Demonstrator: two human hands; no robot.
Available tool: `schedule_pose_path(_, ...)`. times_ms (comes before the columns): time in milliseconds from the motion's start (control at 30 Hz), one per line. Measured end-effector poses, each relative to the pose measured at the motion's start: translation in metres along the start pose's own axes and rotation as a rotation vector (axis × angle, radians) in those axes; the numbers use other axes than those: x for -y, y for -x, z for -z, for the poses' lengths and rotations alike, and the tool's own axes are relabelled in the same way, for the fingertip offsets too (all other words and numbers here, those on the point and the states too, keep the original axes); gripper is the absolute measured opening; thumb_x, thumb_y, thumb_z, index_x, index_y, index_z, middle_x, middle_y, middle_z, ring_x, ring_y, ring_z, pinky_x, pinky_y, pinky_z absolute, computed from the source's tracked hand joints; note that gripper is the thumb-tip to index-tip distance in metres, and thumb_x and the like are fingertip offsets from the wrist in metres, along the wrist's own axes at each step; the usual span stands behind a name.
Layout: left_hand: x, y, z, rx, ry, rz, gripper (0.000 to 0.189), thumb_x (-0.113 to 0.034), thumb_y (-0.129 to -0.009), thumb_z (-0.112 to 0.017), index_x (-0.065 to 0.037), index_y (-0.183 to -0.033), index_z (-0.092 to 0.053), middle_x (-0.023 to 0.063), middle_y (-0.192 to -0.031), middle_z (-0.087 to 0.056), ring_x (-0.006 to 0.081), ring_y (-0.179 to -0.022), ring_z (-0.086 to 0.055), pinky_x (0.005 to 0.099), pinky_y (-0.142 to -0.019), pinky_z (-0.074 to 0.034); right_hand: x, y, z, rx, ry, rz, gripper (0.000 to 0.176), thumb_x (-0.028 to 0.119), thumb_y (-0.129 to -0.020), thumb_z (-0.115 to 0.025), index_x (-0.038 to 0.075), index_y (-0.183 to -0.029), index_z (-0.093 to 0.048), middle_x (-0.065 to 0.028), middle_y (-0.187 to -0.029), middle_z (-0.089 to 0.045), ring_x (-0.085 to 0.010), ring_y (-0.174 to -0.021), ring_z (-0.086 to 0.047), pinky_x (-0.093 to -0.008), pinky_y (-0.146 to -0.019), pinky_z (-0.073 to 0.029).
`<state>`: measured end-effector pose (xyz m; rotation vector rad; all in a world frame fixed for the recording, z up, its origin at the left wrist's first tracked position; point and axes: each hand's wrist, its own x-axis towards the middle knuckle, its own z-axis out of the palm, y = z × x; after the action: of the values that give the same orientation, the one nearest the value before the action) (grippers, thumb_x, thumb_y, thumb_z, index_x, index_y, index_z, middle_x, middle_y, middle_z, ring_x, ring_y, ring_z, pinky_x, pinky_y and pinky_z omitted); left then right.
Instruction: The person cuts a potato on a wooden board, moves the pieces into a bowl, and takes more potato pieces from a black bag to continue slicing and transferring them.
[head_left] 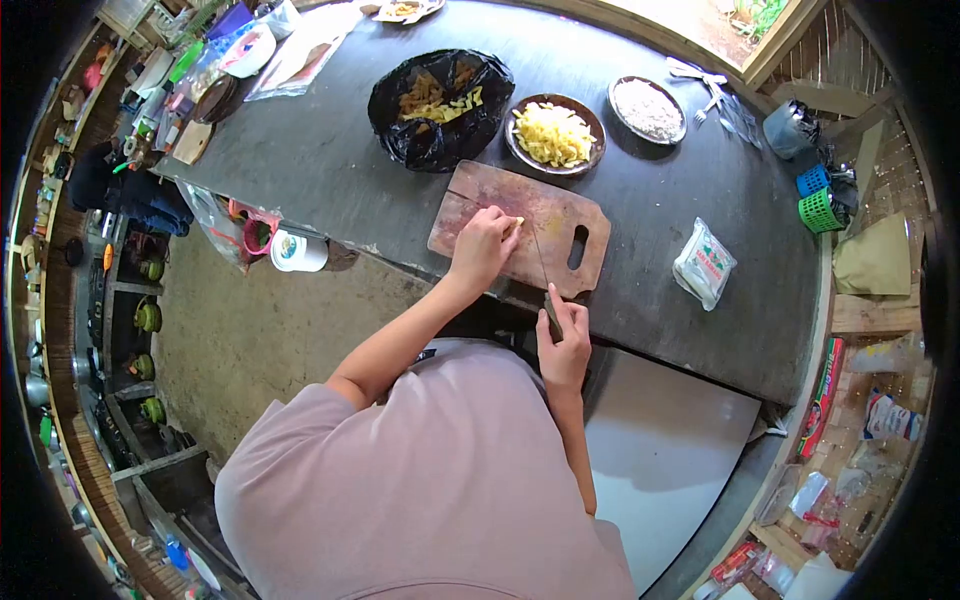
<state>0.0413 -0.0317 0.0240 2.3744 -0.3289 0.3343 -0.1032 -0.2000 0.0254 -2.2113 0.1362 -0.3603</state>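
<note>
A wooden cutting board (481,187) with an oval handle slot lies at the table's near edge. Over its left half, my left hand (485,245) is closed, fingertips pinching a small pale yellow piece of food (519,221). My right hand (565,350) grips a knife (543,262) by its dark handle, the thin blade resting over the board just right of that piece. Beyond the board stands a brown-rimmed bowl (553,135) heaped with yellow cut pieces. A black plastic bag (400,140) left of it sits open, with more yellow and brownish pieces inside.
A plate of white, grainy stuff (648,108) stands behind right, with forks and other cutlery (712,100) beside it. A white plastic packet (705,264) lies right of the board. Green (822,211) and blue baskets line the right edge. A white bucket (299,251) is on the left.
</note>
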Motion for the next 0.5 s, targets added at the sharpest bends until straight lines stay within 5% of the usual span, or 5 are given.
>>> schedule_pose_path(233,0.012,-0.001,0.000,0.050,0.181,0.001,0.017,-0.014,-0.096,-0.075,0.000,-0.104,-0.080,0.0160,-0.094,-0.070,0.0358,-0.088,-0.070,0.0452,-0.080,-0.056,0.000,0.006,0.008,0.066,0.019,0.009,0.048,0.014,-0.097,-0.073,0.022,-0.144,-0.070,-0.0119,-0.105,-0.061,-0.0295,-0.091,-0.068,-0.0412,-0.081,-0.057)
schedule_pose_path(300,0.018,0.003,-0.006,0.026,0.189,0.013,0.017,-0.012,-0.094,-0.076,-0.003,-0.109,-0.082,0.0134,-0.093,-0.072,0.0290,-0.081,-0.071,0.0397,-0.074,-0.055,0.002,0.003,0.007,0.078,0.032,0.010,0.047,0.014,-0.097,-0.073,0.021,-0.144,-0.070,-0.0125,-0.105,-0.061,-0.0296,-0.091,-0.068,-0.0410,-0.081,-0.057)
schedule_pose_path(500,0.017,0.006,-0.008,0.008,0.220,0.026,0.018,-0.011,-0.094,-0.077,-0.002,-0.109,-0.081,0.0132,-0.094,-0.071,0.0285,-0.080,-0.070,0.0397,-0.073,-0.054,0.000,0.002,0.009,0.080,0.016,0.078,0.045,0.015,-0.099,-0.073,0.020,-0.144,-0.069,-0.0130,-0.102,-0.060,-0.0294,-0.084,-0.067,-0.0408,-0.076,-0.056)
